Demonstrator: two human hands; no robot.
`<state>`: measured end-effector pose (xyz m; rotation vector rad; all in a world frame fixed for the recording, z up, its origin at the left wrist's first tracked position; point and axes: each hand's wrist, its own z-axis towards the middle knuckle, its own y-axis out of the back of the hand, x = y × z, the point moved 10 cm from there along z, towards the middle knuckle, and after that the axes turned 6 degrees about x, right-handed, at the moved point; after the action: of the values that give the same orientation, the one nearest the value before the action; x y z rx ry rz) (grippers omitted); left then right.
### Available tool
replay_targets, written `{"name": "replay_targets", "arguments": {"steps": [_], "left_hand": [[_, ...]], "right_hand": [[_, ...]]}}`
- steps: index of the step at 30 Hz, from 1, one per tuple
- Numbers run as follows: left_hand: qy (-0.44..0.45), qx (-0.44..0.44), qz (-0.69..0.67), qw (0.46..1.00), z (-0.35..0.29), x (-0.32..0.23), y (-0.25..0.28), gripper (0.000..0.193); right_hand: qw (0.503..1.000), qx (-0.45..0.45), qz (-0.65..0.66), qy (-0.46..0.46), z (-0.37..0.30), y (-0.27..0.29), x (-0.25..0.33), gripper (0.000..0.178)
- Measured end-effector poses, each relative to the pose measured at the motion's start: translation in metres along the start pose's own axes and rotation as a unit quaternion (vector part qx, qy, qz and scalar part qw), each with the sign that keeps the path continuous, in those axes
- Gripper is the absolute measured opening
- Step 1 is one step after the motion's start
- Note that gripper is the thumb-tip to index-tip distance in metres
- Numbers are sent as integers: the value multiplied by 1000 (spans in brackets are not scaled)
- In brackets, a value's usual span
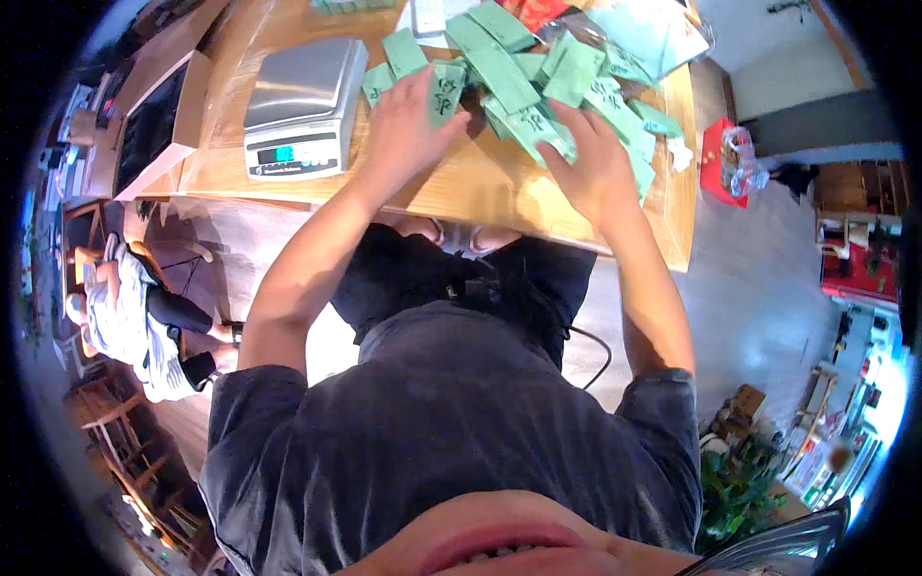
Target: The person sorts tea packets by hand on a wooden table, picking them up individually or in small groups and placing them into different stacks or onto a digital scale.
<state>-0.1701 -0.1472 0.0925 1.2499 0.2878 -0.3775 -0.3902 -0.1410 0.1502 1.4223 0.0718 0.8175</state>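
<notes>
Small flat green packets with dark printed characters lie on the wooden table point(499, 197). My left hand point(408, 130) rests against one green packet point(447, 94), its fingers stretched forward and its thumb spread to the right; whether it grips the packet is not plain. Over the near edge of a loose heap of green packets point(574, 72) is my right hand point(600, 168), thumb and index finger apart, touching or just above packets. The packets overlap at many angles, and some are partly covered by my fingers.
Left of my left hand stands a digital scale point(298, 154) with a bare metal pan and lit display. A cardboard box point(187, 134) adjoins the table's left side. A red box point(715, 163) stands off the right edge. One person point(134, 317) sits at far left.
</notes>
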Motion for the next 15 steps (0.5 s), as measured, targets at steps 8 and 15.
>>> {"name": "replay_targets", "arguments": {"steps": [8, 15], "left_hand": [[39, 14, -22, 999, 17, 26, -24, 80], [284, 115, -576, 758, -4, 62, -71, 56]], "right_hand": [[987, 41, -153, -39, 94, -83, -14, 87], [993, -5, -107, -50, 103, -87, -21, 75]]}}
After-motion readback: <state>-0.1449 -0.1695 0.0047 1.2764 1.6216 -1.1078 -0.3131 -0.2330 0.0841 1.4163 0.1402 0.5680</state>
